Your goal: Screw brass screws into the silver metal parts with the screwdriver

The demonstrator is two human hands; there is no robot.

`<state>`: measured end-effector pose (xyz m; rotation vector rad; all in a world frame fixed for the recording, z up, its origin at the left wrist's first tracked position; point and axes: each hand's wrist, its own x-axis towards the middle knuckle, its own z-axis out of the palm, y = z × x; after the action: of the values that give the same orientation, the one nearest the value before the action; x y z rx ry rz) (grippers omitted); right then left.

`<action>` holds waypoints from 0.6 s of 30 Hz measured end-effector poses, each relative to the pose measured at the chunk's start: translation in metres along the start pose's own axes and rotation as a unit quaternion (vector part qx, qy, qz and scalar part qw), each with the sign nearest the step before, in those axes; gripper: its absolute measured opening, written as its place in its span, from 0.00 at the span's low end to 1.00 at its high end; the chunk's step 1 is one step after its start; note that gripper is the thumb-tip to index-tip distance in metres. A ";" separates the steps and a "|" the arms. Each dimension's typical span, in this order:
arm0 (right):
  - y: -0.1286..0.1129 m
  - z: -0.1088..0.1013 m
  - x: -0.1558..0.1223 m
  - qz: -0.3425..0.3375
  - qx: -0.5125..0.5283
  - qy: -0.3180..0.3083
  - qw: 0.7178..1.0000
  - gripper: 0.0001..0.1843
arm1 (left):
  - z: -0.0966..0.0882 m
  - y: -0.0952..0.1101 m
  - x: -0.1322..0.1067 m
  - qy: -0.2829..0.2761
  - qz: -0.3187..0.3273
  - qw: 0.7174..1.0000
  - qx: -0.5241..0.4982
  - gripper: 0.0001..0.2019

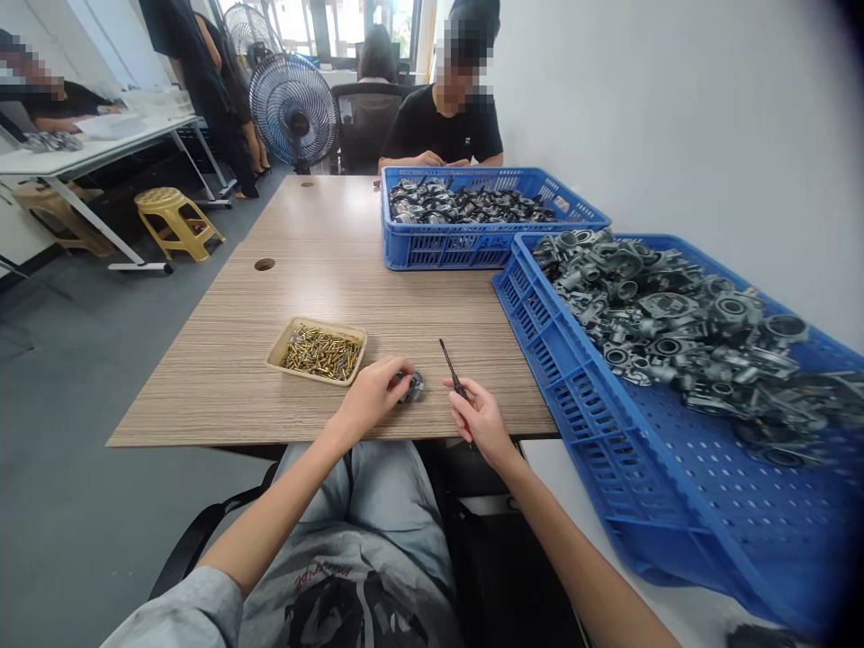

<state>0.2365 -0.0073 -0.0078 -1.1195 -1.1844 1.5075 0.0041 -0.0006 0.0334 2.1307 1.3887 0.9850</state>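
Observation:
My left hand rests near the front edge of the wooden table, fingers closed around a small grey metal part. My right hand is just to its right, gripping a thin black screwdriver whose shaft points up and away from me. A shallow beige tray of brass screws lies just left of my left hand.
A tilted blue crate of grey metal castings fills the right side. A second blue crate of parts stands at the far end, with a person in black seated behind it. A fan, yellow stools and another table stand to the left.

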 end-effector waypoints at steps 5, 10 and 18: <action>0.003 0.000 0.001 -0.008 0.004 -0.001 1.000 0.24 | 0.001 0.002 -0.004 -0.014 0.012 0.999 0.038 0.06; 0.005 -0.001 0.003 -0.008 0.005 -0.002 1.000 0.25 | -0.010 0.000 -0.005 -0.014 0.044 0.996 0.082 0.07; 0.002 -0.002 0.001 -0.003 0.001 -0.013 1.000 0.24 | -0.010 -0.006 -0.011 -0.077 0.022 0.996 0.030 0.24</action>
<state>0.2378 -0.0067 -0.0102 -1.0972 -1.2017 1.5231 -0.0094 -0.0087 0.0325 2.2371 1.3180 0.7866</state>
